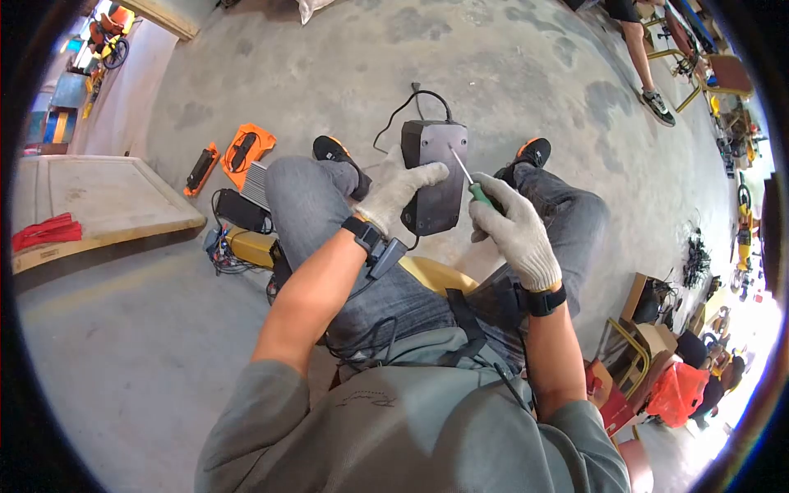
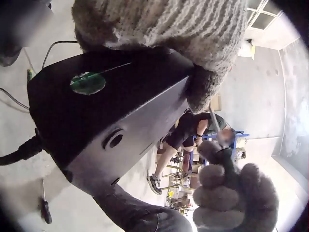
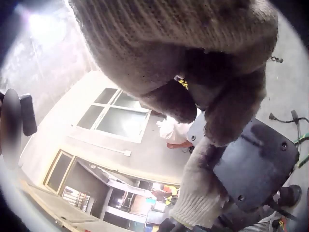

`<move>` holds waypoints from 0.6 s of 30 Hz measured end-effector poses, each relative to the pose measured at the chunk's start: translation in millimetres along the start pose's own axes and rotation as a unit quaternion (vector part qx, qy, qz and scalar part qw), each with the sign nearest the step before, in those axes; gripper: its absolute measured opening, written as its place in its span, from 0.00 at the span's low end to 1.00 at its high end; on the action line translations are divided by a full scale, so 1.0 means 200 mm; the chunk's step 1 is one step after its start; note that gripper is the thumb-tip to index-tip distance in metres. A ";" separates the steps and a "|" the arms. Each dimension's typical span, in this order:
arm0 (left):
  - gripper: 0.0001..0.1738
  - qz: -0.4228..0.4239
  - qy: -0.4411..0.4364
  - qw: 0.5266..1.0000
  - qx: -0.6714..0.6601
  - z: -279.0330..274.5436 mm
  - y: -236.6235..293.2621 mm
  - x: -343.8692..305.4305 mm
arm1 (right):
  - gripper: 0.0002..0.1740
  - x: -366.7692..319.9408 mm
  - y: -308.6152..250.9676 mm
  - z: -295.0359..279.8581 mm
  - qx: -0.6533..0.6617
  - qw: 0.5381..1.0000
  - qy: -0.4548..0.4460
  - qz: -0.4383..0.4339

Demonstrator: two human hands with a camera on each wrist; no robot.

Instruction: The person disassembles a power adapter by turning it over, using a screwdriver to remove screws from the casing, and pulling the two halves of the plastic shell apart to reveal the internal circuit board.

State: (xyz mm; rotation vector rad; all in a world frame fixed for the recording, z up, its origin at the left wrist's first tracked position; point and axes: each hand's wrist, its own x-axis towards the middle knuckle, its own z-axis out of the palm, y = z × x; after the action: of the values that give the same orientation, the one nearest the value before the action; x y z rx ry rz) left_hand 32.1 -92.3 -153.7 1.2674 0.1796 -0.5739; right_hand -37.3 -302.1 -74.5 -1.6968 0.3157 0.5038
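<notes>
A dark grey box-shaped device (image 1: 440,193) with corner screw holes and a trailing black cable (image 1: 393,113) is held up between the person's knees. The gloved left hand (image 1: 394,191) grips its left side, thumb across the flat face. In the gloved right hand (image 1: 519,237) is a screwdriver with a green handle (image 1: 479,194). Its shaft (image 1: 460,163) slants up toward the device's top end, the tip overlapping the face near a screw hole. From the left wrist view, the device (image 2: 116,116) shows a round hole in its end and a green oval label (image 2: 88,83).
Left of the knees lie an orange case (image 1: 246,152), a black box (image 1: 240,210) and tangled wires (image 1: 220,253). A low panel (image 1: 107,193) bears a red cloth (image 1: 48,232). Another screwdriver (image 2: 46,211) lies on the floor. Another person's leg (image 1: 636,59) and chairs are at far right.
</notes>
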 end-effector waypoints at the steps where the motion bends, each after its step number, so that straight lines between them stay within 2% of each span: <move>1: 0.34 0.015 -0.003 1.000 0.009 0.00 0.00 0.00 | 0.30 -0.02 -0.02 0.01 -0.010 1.000 0.009 -0.017; 5: 0.33 0.039 -0.011 0.998 0.058 -0.02 -0.01 0.00 | 0.28 -0.03 -0.04 0.06 -0.024 0.998 0.051 -0.040; 9: 0.32 0.015 0.002 0.996 0.092 0.00 0.06 -0.03 | 0.26 -0.04 -0.05 0.07 -0.044 0.996 0.066 -0.051; 15: 0.33 0.089 -0.014 0.992 0.086 -0.02 0.02 0.00 | 0.24 -0.05 -0.11 0.06 -0.048 0.996 0.065 -0.039; 17: 0.35 0.028 -0.013 1.000 0.000 -0.01 -0.02 0.00 | 0.24 -0.06 -0.12 0.05 -0.090 0.992 0.083 -0.039; 18: 0.38 -0.038 -0.008 0.999 0.004 -0.01 0.01 -0.01 | 0.23 -0.08 -0.13 0.03 -0.099 0.990 0.081 -0.052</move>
State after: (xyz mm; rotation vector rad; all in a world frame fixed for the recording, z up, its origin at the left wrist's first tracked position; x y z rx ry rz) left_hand 31.5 -89.8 -151.9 1.2677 0.2140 -0.6509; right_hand -38.9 -292.1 -44.6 -1.9416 0.2992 0.3292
